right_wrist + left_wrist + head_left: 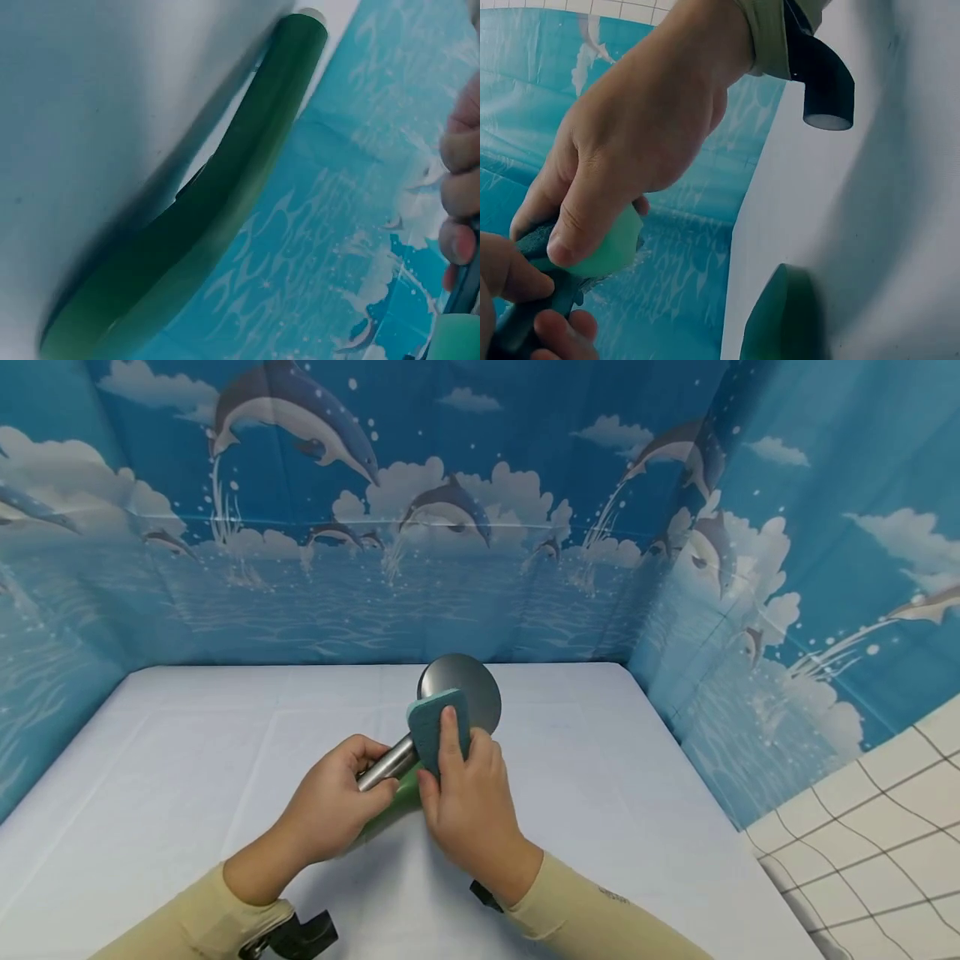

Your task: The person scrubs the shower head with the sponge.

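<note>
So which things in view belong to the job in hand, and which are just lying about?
In the job:
round-headed metal tool, handle gripped by the left hand
blue-green sponge, held against the tool by the right hand

Apparently not in use:
long green curved object, below the hands
dolphin-print sheet, just backdrop

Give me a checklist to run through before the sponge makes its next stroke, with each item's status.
1. Left hand gripping the metal handle: ok.
2. Right hand holding the sponge, index finger laid along it: ok.
3. Sponge placed where the handle meets the round head: ok in the head view.
4. Pressure firm enough: cannot tell.
5. Green curved object on the white table, not gripped by either hand: ok.
6. Head's hidden underside clean: cannot tell.
</note>
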A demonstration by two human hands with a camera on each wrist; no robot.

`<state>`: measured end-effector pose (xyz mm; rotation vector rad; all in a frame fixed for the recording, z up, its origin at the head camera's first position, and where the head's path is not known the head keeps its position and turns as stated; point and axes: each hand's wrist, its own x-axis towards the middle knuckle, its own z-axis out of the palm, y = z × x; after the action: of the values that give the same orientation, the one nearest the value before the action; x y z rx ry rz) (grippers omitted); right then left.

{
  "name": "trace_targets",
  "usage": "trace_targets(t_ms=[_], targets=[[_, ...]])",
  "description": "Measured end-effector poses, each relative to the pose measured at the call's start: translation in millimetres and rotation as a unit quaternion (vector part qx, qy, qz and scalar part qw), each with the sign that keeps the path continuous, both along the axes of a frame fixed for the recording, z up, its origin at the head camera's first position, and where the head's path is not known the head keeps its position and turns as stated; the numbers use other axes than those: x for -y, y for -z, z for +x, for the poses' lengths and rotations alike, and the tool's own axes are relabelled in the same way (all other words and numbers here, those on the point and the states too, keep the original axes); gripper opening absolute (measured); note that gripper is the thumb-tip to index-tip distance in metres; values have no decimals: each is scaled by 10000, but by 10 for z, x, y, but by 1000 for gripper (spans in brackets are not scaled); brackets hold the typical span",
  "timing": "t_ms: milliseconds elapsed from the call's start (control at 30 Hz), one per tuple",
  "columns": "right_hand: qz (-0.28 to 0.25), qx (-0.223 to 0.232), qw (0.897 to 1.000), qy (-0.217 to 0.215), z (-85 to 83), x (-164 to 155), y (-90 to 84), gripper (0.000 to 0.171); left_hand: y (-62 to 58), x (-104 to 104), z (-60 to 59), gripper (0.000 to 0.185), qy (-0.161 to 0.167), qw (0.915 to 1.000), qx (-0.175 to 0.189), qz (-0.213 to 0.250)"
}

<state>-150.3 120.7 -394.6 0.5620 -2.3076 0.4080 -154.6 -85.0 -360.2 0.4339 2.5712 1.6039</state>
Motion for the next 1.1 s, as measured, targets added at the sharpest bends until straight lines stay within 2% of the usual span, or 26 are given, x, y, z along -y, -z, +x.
trace_targets(t_ms=[100, 167, 233, 300, 400, 467, 500, 567, 667, 733, 800, 867, 933, 1033, 1100], targets=[[241, -315, 9992, -97, 4, 32, 23, 84, 7, 26, 1, 38, 16, 10000, 33, 24], [280, -206, 9994, -67, -23, -17, 0, 81, 16, 50, -3, 37, -6, 10000, 73, 21], [145, 167, 9998, 27, -67, -104, -48, 77, 26, 79, -4, 37, 9, 9999, 160, 35], [-153, 759, 9968, 199, -133, -212, -100, 72, 37, 112, -1, 36, 14, 9996, 265, 45], [-655, 1595, 9833, 584, -238, -348, -160, 69, 35, 150, 8, 35, 17, 9992, 385, 85], [-828, 1819, 9771, 731, -260, -368, -172, 69, 27, 160, 8, 35, 22, 9991, 413, 133], [-853, 1780, 9777, 713, -253, -353, -169, 69, 22, 159, 6, 35, 21, 9990, 413, 164], [-733, 1425, 9857, 517, -202, -274, -144, 71, 12, 145, -3, 35, 55, 9991, 355, 219], [-290, 510, 9983, 30, -102, -119, -57, 72, 11, 112, -12, 39, 120, 9993, 257, 256], [37, 0, 9999, -168, -71, -60, -7, 71, 15, 94, -14, 41, 147, 9994, 197, 251], [199, -221, 9994, -203, -83, -66, 15, 70, 17, 90, -16, 42, 150, 9993, 234, 244], [124, 5, 9999, -66, -137, -125, -18, 69, 13, 101, -18, 40, 113, 9991, 319, 254], [-169, 575, 9980, 193, -221, -222, -75, 69, 6, 118, -22, 39, 73, 9988, 425, 252], [-592, 1531, 9843, 647, -317, -345, -164, 70, 1, 137, -25, 38, 86, 9981, 528, 299], [-669, 1804, 9784, 759, -325, -362, -187, 70, 1, 136, -27, 39, 115, 9980, 519, 332]])
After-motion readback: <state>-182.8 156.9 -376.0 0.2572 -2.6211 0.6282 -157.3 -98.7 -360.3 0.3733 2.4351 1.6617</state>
